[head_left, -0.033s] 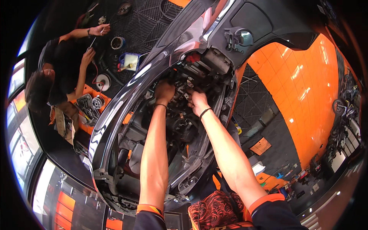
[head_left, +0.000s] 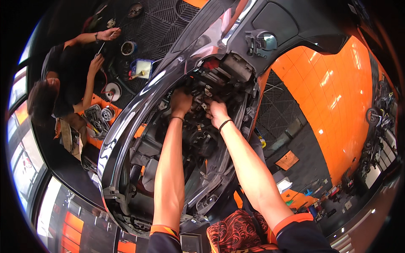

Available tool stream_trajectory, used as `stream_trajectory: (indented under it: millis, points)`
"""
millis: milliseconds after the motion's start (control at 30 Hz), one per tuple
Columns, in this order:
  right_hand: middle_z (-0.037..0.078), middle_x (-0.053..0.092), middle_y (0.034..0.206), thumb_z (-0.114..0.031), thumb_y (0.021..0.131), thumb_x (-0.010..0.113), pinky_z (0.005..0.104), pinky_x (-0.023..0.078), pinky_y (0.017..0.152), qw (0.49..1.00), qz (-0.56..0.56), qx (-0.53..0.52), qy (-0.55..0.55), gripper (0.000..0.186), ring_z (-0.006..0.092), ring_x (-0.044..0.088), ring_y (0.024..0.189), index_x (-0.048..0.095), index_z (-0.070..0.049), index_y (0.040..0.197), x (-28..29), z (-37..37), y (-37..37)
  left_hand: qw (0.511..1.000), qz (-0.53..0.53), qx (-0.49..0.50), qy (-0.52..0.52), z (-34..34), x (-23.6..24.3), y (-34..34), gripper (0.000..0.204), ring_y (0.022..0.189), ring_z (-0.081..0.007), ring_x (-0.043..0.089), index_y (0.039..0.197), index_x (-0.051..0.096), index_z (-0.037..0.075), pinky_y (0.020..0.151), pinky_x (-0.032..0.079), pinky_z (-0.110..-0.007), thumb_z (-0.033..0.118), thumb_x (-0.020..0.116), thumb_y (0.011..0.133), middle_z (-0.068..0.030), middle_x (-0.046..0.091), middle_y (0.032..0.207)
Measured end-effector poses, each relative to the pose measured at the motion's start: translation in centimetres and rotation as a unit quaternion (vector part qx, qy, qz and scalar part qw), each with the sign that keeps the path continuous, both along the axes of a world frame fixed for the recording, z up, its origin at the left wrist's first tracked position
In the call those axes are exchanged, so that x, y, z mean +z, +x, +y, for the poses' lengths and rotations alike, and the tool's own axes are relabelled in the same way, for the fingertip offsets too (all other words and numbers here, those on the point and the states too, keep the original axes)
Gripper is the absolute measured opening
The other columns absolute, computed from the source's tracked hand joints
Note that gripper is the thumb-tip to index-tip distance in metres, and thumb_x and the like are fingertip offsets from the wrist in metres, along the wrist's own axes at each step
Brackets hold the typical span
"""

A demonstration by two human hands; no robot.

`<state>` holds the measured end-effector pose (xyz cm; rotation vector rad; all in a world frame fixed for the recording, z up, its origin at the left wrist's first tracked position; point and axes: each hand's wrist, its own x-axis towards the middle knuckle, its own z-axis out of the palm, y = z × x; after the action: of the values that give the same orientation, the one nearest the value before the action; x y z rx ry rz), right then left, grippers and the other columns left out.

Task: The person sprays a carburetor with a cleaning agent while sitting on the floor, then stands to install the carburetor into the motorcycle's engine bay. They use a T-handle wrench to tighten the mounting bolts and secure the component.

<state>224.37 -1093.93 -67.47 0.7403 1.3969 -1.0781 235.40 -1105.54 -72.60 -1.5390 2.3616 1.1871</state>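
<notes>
Engine parts (head_left: 201,137), exposed beneath and between left hand (head_left: 181,102), fingers hidden, and right hand (head_left: 217,113), fingers curled, either one's hold unclear

1. Daylight comes from the windows (head_left: 24,154) on the left, which are washed out almost to white.
2. The orange floor (head_left: 327,97) is bright, with white glare streaks on its tiles.
3. Wavy white reflections run along the glossy black panel (head_left: 143,97).
4. The forearms (head_left: 169,177) are well lit; the left hand (head_left: 181,102) is in shadow, while the right hand (head_left: 217,113) catches more light.
5. Around the hands, the machinery (head_left: 202,141) is dim, its small parts hard to separate.
6. Straight edges bend toward the rim, and the corners fall to black.
7. The motorcycles (head_left: 375,118) at far right look dark and soft.
</notes>
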Motion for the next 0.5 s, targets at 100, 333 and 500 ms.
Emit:
stream_trajectory:
  millis: [100, 333, 500]
  points:
    - [-0.006, 0.037, 0.06, -0.008, 0.097, 0.058, 0.0268, 0.024, 0.042, 1.0, 0.003, -0.004, 0.016, 0.015, 0.0062, 0.029, 0.046, 0.059, -0.011, 0.112, 0.0, 0.4, -0.6, 0.956, -0.064, 0.135, 0.253, 0.0, 7.7, -4.2, 0.029, 0.062, -0.0326, 0.071, 0.101, 0.071, -0.002, 0.054, 0.055, -0.044, 0.02, 0.053, 0.09, -0.0226, 0.073, 0.086]
    - [-0.006, 0.037, 0.061, -0.008, 0.096, 0.061, 0.0263, 0.023, 0.041, 1.0, 0.009, -0.008, 0.009, 0.018, 0.0061, 0.03, 0.046, 0.061, -0.012, 0.114, 0.8, -0.3, 0.1, 0.882, -0.013, 0.259, 0.393, 0.0, 4.6, -2.2, 0.021, 0.051, -0.0177, 0.059, 0.098, 0.064, 0.003, 0.042, 0.042, -0.033, 0.02, 0.051, 0.096, -0.0082, 0.063, 0.073]
    - [-0.007, 0.037, 0.061, -0.008, 0.095, 0.062, 0.0261, 0.023, 0.042, 0.999, -0.013, -0.03, 0.001, 0.016, 0.0057, 0.03, 0.046, 0.062, -0.012, 0.111, 0.0, 0.4, -0.2, 0.761, 0.046, 0.401, 0.507, -0.4, 2.6, -1.6, 0.013, 0.046, -0.0123, 0.049, 0.093, 0.056, 0.011, 0.04, 0.035, -0.029, 0.021, 0.05, 0.099, -0.0018, 0.053, 0.067]
